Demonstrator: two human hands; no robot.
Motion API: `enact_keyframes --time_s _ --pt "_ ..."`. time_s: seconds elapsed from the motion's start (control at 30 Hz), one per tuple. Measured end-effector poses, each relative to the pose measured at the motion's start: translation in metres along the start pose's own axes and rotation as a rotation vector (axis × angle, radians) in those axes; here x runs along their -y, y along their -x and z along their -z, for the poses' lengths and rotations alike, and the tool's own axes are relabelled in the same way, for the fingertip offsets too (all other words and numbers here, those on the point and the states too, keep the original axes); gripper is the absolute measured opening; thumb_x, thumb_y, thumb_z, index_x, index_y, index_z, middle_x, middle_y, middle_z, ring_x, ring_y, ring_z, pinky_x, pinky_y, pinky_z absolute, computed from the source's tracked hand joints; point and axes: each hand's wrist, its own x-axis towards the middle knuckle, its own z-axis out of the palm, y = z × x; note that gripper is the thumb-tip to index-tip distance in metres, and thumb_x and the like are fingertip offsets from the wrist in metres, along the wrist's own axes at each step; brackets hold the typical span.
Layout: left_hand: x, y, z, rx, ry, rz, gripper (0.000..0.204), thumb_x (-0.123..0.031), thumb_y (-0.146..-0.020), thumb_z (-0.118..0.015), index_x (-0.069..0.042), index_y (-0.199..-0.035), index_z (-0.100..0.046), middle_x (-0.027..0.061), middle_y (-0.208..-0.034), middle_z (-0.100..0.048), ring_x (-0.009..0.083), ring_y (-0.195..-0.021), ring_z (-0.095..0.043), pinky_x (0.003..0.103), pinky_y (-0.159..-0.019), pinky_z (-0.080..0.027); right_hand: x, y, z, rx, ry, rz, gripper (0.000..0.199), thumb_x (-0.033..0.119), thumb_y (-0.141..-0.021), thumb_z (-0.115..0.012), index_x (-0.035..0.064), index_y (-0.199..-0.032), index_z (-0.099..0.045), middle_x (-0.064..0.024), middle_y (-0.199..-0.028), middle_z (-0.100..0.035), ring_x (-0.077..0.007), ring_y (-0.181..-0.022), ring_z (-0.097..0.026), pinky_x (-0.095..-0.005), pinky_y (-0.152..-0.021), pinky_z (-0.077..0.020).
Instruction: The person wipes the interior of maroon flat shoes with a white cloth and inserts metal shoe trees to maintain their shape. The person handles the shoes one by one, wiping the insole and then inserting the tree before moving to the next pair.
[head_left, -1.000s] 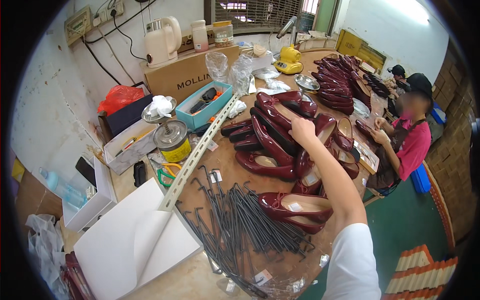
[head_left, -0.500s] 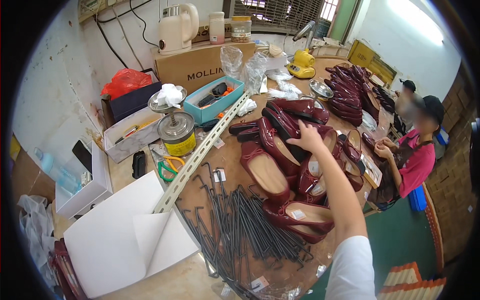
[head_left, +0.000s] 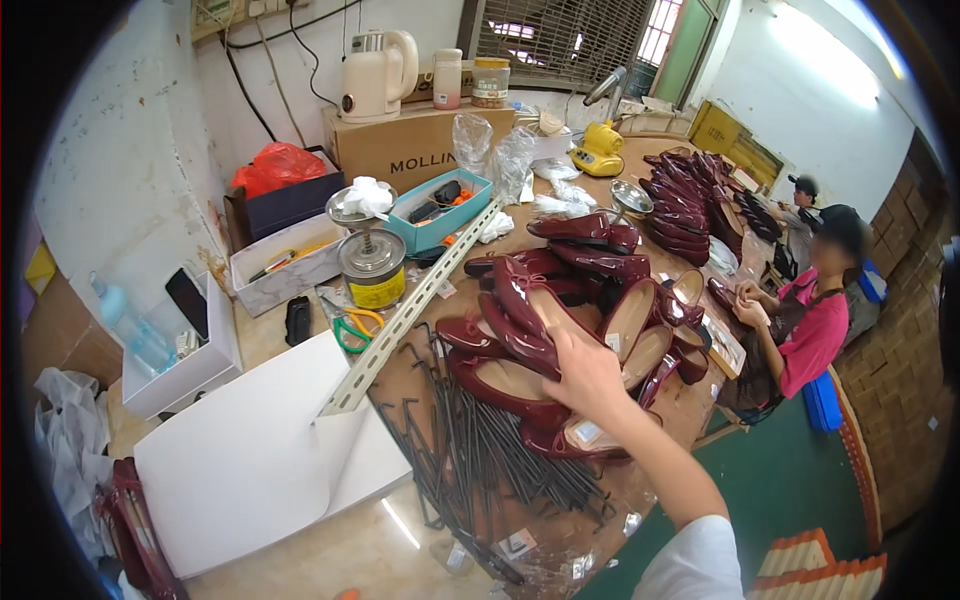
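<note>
My right hand point(head_left: 588, 376) reaches into a heap of glossy burgundy ballet flats, its fingers closed on the heel end of one ballet flat point(head_left: 520, 335) whose toe points away. Another flat seems to lie close against it; whether the hand grips both cannot be told. Below it rests a flat with a beige insole point(head_left: 500, 378), and nearer me another flat point(head_left: 585, 432) has a white label inside. More shoes point(head_left: 645, 345) surround the hand on the right and behind. Black bent metal rods point(head_left: 480, 440) lie under and left of the heap. My left hand is out of view.
A slotted metal strip point(head_left: 410, 312) runs across the table beside white sheets point(head_left: 240, 460). A metal can dispenser point(head_left: 371, 265), a teal box point(head_left: 408, 232) and green-orange pliers point(head_left: 357, 328) stand farther left. More burgundy shoes point(head_left: 685, 210) are piled behind. A person in pink point(head_left: 815, 335) sits at right.
My right hand has come nearer and left, from the back of the heap, and now grips a ballet flat there. Several shoes have shifted. The view has turned slightly.
</note>
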Motion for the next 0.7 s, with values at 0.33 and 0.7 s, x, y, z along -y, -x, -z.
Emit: enact_keyframes --time_s 0.33,0.7 --pt "-0.060 -0.031 -0.005 -0.307 1.629 0.755 0.078 -0.044 -0.084 -0.067 -0.008 -0.143 -0.031 0.0143 -0.136 -0.047 0.0274 -0.124 -0.048 0.041 -0.101 -0.041 0.207 0.140 0.031 0.381 -0.932 0.708 0.045 0.021 -0.081 -0.064 0.0040 -0.121 -0.053 -0.0134 -0.101 -0.060 -0.0305 -0.091 -0.061 -0.0416 -0.077 -0.0510" --pt "0.032 0.041 0.066 -0.150 0.254 0.493 0.067 -0.014 -0.075 -0.065 -0.004 -0.138 -0.045 0.0178 -0.102 -0.061 0.0362 -0.091 -0.061 0.039 -0.081 -0.050 0.084 0.058 -0.003 -0.440 -0.148 0.312 0.013 0.014 -0.079 -0.069 0.0036 -0.081 -0.062 -0.0162 -0.073 -0.057 -0.0298 -0.067 -0.058 -0.0402 -0.061 -0.0453"
